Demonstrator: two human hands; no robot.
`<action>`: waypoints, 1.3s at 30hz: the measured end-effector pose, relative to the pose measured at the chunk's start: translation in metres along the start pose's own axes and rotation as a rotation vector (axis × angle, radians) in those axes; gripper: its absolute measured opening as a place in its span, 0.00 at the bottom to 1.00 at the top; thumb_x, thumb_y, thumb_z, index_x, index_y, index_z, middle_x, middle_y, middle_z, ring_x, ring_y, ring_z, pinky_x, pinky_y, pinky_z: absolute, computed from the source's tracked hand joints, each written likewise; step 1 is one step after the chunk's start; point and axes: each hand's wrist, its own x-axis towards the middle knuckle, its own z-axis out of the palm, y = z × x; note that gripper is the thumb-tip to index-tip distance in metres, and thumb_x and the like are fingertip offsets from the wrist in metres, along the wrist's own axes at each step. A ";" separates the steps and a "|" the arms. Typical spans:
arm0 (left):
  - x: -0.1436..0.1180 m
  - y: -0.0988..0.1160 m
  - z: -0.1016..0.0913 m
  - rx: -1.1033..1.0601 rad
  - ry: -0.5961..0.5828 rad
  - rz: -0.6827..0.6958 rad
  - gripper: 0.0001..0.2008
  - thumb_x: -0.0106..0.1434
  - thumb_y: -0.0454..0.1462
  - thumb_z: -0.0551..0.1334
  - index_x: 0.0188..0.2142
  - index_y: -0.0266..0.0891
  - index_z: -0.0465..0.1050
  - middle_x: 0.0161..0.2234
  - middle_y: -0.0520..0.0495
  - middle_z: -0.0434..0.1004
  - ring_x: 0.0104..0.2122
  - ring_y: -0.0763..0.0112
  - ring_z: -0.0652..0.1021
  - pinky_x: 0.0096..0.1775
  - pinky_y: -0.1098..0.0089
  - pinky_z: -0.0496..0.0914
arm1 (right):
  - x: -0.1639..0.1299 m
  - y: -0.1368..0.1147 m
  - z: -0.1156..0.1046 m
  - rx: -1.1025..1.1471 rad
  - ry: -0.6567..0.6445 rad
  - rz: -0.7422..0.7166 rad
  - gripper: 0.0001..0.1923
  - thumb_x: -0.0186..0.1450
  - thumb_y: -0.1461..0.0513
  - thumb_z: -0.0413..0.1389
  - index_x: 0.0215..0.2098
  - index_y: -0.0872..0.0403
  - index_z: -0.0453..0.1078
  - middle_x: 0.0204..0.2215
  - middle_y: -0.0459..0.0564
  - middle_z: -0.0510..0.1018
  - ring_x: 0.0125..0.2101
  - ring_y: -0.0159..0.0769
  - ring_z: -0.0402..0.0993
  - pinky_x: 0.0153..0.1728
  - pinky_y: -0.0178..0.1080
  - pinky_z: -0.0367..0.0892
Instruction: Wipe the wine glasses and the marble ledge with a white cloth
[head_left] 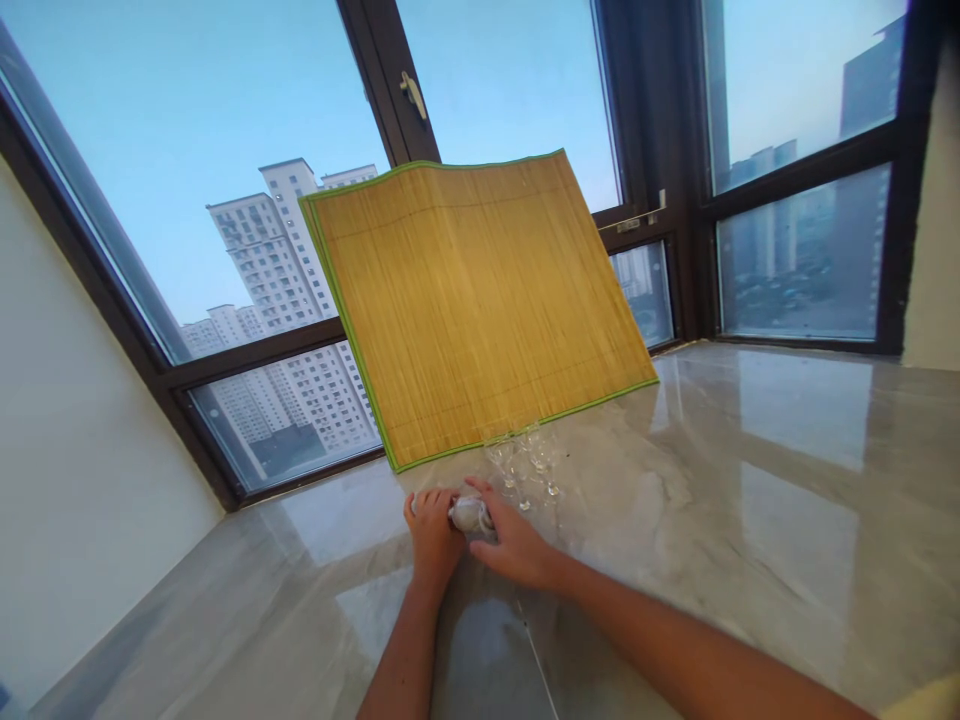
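Between my two hands lies a whitish, shiny rounded object (pixel 471 514), its kind unclear because fingers cover much of it. My left hand (pixel 435 530) is closed around its left part. From the other side, my right hand (pixel 514 535) grips the right end with the thumb below and fingers above. Just beyond my right hand, several small clear stemmed glasses (pixel 521 465) stand close together on the marbled stone surface (pixel 637 560).
Behind the glasses, a bamboo mat (pixel 480 310) with green edging leans upright against the dark window frame (pixel 255 355). A white wall (pixel 82 400) bounds the left side. A window handle (pixel 412 95) juts out above the mat. Tall buildings show outside.
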 end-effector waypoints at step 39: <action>-0.001 -0.015 0.004 0.055 -0.068 -0.294 0.11 0.61 0.36 0.58 0.39 0.45 0.79 0.41 0.45 0.77 0.48 0.58 0.72 0.54 0.55 0.57 | 0.003 -0.004 -0.011 -0.189 0.264 -0.102 0.16 0.68 0.68 0.46 0.48 0.51 0.70 0.46 0.52 0.80 0.45 0.39 0.77 0.48 0.42 0.69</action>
